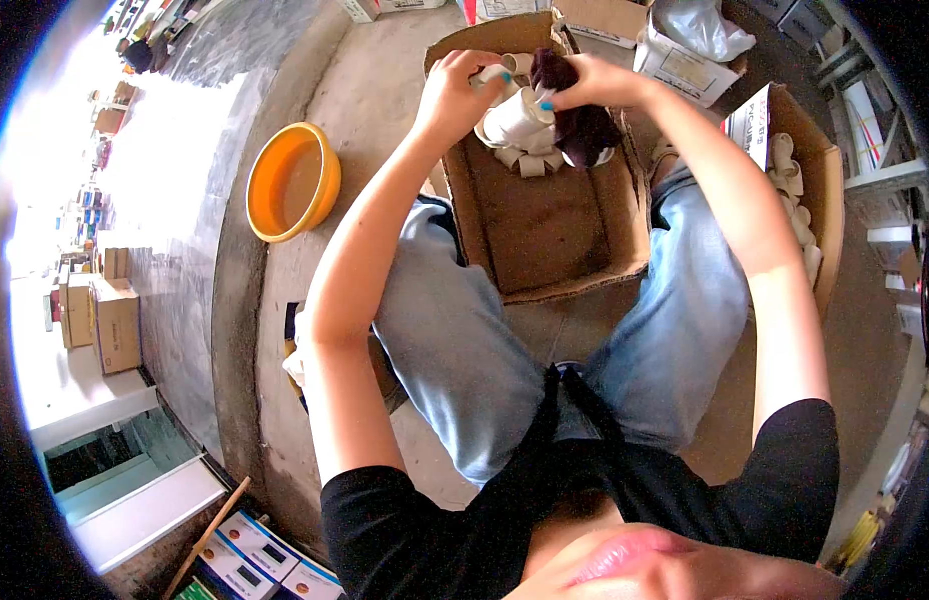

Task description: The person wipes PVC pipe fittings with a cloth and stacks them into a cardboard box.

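Observation:
An open cardboard box stands between the knees, with several white pipe fittings in its far half. Above its far left part, my left hand is closed around a small white fitting. My right hand pinches a dark maroon cloth at the box's far right, thumb beside a larger white fitting. That larger fitting stands between the two hands. The lower part of the cloth hangs over the fittings near the box's right wall.
An orange basin sits on the floor to the left. At the right is a cardboard box of white fittings. Beyond the right hand stands a box with a plastic bag. Shelving lines the far right.

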Motion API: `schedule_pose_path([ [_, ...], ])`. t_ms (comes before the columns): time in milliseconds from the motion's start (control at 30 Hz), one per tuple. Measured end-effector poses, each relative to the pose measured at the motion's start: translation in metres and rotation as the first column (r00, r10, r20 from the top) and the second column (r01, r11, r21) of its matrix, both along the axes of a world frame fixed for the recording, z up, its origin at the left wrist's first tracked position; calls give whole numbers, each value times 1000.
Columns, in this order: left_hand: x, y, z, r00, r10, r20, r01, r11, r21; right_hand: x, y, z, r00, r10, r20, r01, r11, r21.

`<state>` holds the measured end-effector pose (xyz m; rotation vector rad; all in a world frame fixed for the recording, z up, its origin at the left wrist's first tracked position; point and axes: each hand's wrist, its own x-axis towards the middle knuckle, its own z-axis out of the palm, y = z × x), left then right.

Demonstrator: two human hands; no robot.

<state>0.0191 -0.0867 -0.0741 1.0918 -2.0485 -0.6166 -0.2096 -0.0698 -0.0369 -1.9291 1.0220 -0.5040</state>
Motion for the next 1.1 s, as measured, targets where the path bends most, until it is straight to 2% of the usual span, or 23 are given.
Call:
schedule_pose_path([
  [67,4,9,7,963,-90,253,176,922,-344,-19,-12,-10,987,27,157,-60,977,207],
  [100,0,18,12,963,-168,209,213,953,-216,-25,-10,-7,972,26,232,-95,952,290],
  [133,-3,24,15,957,-222,185,254,952,-170,-29,-14,-12,956,29,291,-123,942,312],
  [200,-15,22,2,919,-345,-189,353,936,8,-32,-10,-11,948,3,318,-143,898,417],
  [267,-25,30,0,899,-230,-373,380,833,403,-27,-4,-4,974,85,212,-164,907,387],
  [300,-32,38,5,970,-183,-160,226,919,322,-18,5,7,974,138,178,-194,916,352],
  [333,-34,41,9,975,-189,-119,211,956,206,-17,7,-3,978,78,195,-127,959,255],
  [400,-36,46,9,974,-100,-204,123,987,99,-17,1,-11,962,56,267,-153,921,358],
  [467,-36,45,13,988,-92,-125,90,996,-21,-17,-5,-14,961,13,277,-139,887,441],
  [500,-36,44,15,993,-85,-86,78,994,-83,-18,-7,-15,960,-10,281,-132,867,480],
  [533,-36,43,16,991,-134,-13,128,967,-219,-19,-7,-16,960,13,281,-147,875,462],
  [600,-35,41,18,969,-197,149,245,852,-463,-16,-1,-8,958,60,280,-180,887,426],
  [633,-37,44,17,964,-244,106,266,874,-406,-18,-2,-11,959,97,266,-198,901,386],
  [700,-39,46,12,972,-227,61,235,935,-267,-20,-2,-15,958,171,232,-238,923,303],
  [800,-44,49,11,985,-170,1,168,976,-140,-18,3,2,967,250,49,-254,934,250],
  [833,-46,50,12,989,-145,-14,143,983,-113,-14,7,7,972,234,33,-234,933,274],
  [933,-48,49,9,998,-61,-27,62,998,18,-5,14,6,988,108,-110,-101,993,64],
  [967,-48,49,6,999,-31,-24,33,997,70,-1,17,7,979,48,-200,-64,995,-74],
  [1067,-51,43,-8,984,65,-168,11,911,412,16,28,6,894,-127,-430,35,976,-215],
  [1100,-50,39,-11,975,87,-203,16,888,459,20,30,1,915,-103,-389,-6,963,-270],
])
